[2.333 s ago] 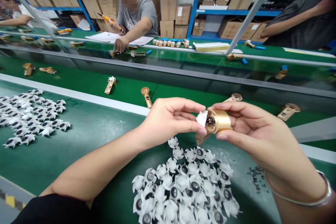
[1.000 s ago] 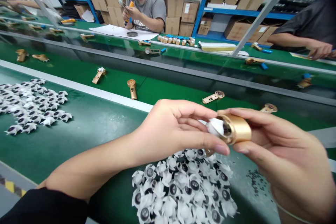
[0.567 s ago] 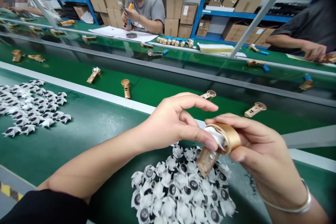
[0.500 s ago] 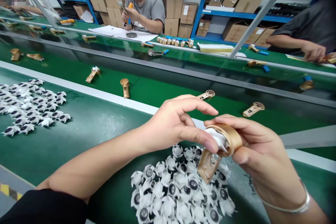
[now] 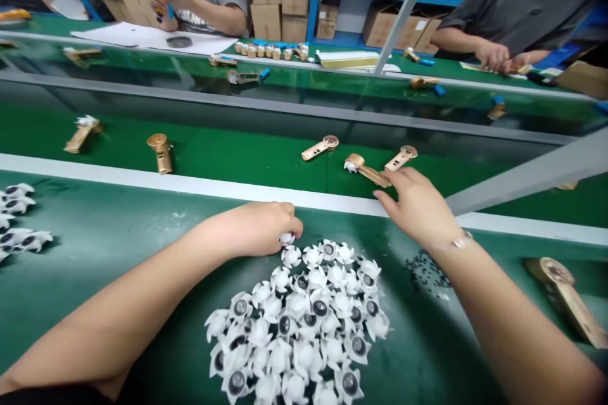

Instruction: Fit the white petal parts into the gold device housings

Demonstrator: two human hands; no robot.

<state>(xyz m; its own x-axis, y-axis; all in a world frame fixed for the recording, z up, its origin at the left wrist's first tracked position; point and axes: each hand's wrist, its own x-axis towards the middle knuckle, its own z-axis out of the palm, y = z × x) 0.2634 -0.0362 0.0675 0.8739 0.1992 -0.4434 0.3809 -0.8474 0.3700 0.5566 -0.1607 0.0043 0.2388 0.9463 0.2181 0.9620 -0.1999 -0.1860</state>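
My left hand (image 5: pixel 263 228) is curled at the far edge of a heap of white fan blades (image 5: pixel 304 323) on the dark green mat, fingers closed on one white fan blade (image 5: pixel 286 238). My right hand (image 5: pixel 418 205) reaches over the white strip onto the green belt. Its fingertips pinch the handle end of a gold fan body (image 5: pixel 363 168) that lies flat there, a white blade fitted in its round head.
More gold bodies lie on the belt (image 5: pixel 237 155): two beside mine (image 5: pixel 320 147) (image 5: pixel 403 157), others to the left (image 5: pixel 160 150) (image 5: pixel 82 133). Another gold body (image 5: pixel 567 297) lies at my right; small black screws (image 5: pixel 425 269) and a second blade pile (image 5: pixel 16 215) are nearby. Two people work across the line.
The gold fan body, earlier held between both hands with a blade being pressed in, now lies on the belt under my right fingertips. My left hand dropped to the blade heap.
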